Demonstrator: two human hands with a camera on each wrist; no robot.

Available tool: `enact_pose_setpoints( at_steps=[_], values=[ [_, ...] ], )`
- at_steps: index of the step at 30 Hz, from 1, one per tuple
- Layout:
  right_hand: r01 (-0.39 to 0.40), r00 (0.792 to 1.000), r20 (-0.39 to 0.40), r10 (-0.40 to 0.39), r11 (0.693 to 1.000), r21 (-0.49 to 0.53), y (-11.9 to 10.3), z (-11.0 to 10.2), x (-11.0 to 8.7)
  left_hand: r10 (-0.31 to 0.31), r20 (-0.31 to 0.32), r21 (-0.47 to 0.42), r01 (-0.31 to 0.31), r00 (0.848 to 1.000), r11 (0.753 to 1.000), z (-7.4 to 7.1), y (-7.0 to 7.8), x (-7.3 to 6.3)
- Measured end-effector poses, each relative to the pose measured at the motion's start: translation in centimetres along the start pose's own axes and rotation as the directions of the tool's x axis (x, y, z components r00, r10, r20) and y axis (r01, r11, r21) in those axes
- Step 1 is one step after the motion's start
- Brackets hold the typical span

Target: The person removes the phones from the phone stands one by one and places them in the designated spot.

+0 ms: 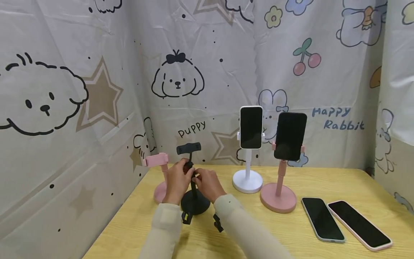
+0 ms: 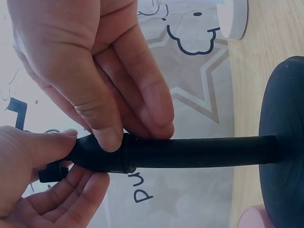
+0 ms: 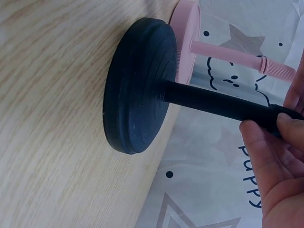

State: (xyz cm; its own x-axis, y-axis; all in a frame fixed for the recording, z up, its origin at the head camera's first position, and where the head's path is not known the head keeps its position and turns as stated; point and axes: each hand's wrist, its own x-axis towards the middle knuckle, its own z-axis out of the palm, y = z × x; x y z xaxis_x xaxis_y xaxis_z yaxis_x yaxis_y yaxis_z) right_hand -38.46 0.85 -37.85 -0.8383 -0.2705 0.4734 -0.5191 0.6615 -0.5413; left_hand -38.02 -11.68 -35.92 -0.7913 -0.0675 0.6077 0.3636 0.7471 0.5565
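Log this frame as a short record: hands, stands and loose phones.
left hand: grips the black stand near its top
right hand: holds it just below the left hand
black stand: upright, clamp without a phone
left pink stand: no phone
white stand: holds a white-edged phone
right pink stand: holds a dark phone
table: a pale-edged phone and a pink-edged phone, screens up

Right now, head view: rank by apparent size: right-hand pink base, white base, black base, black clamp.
1. Right-hand pink base, also nearer the camera than the white one
2. White base and black base: look alike, black partly covered; unranked
3. Black clamp
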Motion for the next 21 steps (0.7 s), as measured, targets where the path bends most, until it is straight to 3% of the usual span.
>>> enact_pose_setpoints(
  at_steps=[7,14,21],
  values=[
    [-0.008,1.000,-0.012,0.008,1.000,0.023,0.2,0.3,-0.3,-0.014,-0.034,-0.009,0.014,0.999,1.000,0.2,0.0,-0.3],
    [-0.082,0.996,0.047,0.076,0.988,0.134,0.7,0.2,-1.2,-0.078,-0.028,-0.017,0.077,0.997,0.997,0.1,0.1,-1.1],
    [-0.060,0.996,0.079,0.046,0.981,0.184,0.6,-2.3,-2.2,-0.103,-0.044,-0.050,0.101,0.994,0.994,-2.2,2.0,-0.8]
  ],
)
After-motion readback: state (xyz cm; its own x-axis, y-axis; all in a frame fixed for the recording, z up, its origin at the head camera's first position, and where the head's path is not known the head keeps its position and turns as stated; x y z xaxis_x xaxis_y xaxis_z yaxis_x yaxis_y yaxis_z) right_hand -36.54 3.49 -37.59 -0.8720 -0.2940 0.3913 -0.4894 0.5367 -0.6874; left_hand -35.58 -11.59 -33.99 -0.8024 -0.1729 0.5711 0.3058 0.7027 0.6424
